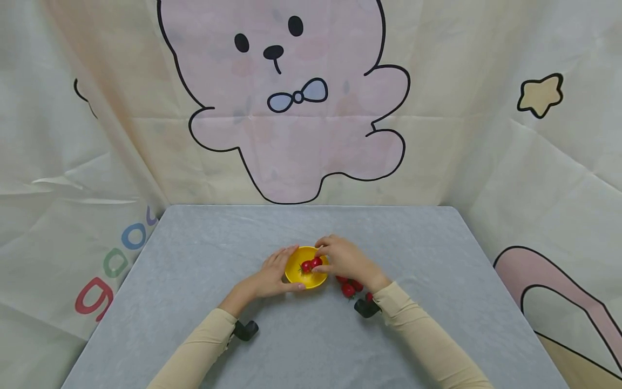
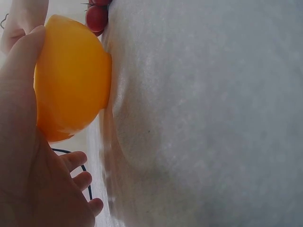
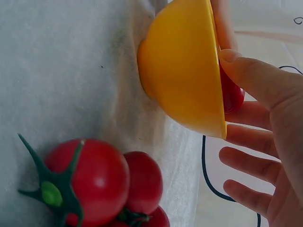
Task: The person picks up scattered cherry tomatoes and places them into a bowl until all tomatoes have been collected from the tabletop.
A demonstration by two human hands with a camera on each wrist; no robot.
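A yellow bowl [image 1: 295, 276] stands on the table, a cherry tomato [image 1: 306, 266] with a green stem inside it. My left hand [image 1: 272, 274] holds the bowl from the left, thumb along the near rim and fingers at the far side. At the right rim, my right hand [image 1: 344, 260] pinches another cherry tomato [image 3: 232, 92] between thumb and index finger, low over the bowl. Its other fingers are spread, as the right wrist view shows. More cherry tomatoes [image 1: 347, 290] lie on the table beneath the right wrist, partly hidden by it.
A grey cloth covers the table [image 1: 233, 232]. Behind it hangs a curtain [image 1: 437, 135] printed with a pink bear, and more printed curtain encloses both sides. A black wrist camera [image 1: 366, 308] juts from the right sleeve near the loose tomatoes; another [image 1: 246, 330] sits at the left wrist.
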